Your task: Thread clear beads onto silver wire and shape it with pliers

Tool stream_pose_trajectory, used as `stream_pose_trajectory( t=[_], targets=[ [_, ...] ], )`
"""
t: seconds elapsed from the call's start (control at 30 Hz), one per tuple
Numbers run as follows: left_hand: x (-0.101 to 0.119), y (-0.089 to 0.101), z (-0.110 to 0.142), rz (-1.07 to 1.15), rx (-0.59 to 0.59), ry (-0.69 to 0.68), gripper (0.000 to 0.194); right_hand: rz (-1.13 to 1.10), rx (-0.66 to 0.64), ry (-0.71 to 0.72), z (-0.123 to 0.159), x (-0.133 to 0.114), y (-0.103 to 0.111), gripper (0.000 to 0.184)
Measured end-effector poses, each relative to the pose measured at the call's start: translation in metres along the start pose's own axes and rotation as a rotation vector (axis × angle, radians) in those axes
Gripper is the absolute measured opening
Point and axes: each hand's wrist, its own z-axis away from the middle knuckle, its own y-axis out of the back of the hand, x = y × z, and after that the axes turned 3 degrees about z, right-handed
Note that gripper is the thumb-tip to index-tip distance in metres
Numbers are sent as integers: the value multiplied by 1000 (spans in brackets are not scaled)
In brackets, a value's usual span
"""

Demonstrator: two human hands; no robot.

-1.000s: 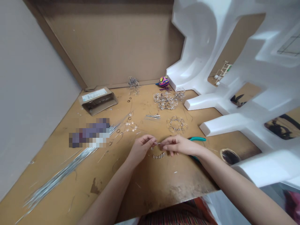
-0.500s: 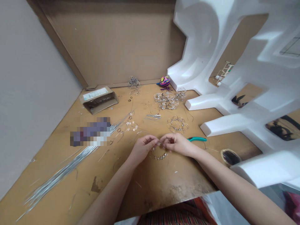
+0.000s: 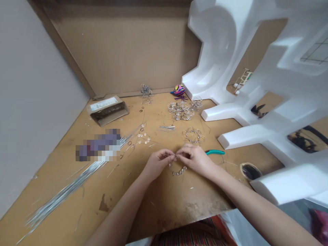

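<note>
Both hands meet over the tabletop, fingertips almost touching. My left hand (image 3: 160, 164) pinches one end of a ring of clear beads strung on wire (image 3: 178, 172). Close beside it, my right hand (image 3: 193, 159) pinches at the other end of the same beaded wire. The beads hang in a curve below the fingers; the exact wire ends between the fingertips are too small to make out. Behind the right hand lies a finished-looking beaded wire ring (image 3: 193, 135). A teal-handled tool (image 3: 215, 152) lies just right of that hand, its head hidden.
A long bundle of silver wires (image 3: 71, 188) lies at left, near an open cardboard box (image 3: 109, 111). Loose clear beads (image 3: 144, 138), short wire pieces (image 3: 167, 127) and beaded wire shapes (image 3: 181, 110) are behind the hands. White foam packing (image 3: 241, 133) and a tape roll (image 3: 250, 171) stand right.
The bead ring has shifted slightly right between the hands. The right-hand fingers have curled closer to the left fingertips. The view has moved a little.
</note>
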Motion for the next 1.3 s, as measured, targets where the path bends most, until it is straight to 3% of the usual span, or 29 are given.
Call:
stream_pose_trajectory(
  t=[0.17, 0.4, 0.53, 0.67, 0.77, 1.2, 1.3],
  targets=[
    [3, 0, 3, -55, -41, -14, 19, -126, 35, -3, -3, 0, 1, 16],
    [7, 2, 2, -10, 21, 9, 19, -423, -16, -273, 4, 15, -4, 30],
    [6, 4, 0, 25, 72, -13, 21, -491, -173, -362, 19, 21, -7, 30],
    [2, 5, -1, 83, 104, -5, 22, -582, -317, -342, 23, 22, -8, 30],
    [2, 7, -1, 105, 108, -1, 21, -580, -300, -347, 21, 22, -9, 22],
    [5, 1, -1, -8, 163, -36, 21, -896, -168, -475, 2, 18, -11, 32],
    [4, 0, 0, -10, 163, -28, 19, -840, -152, -465, -3, 15, -12, 34]
  ],
)
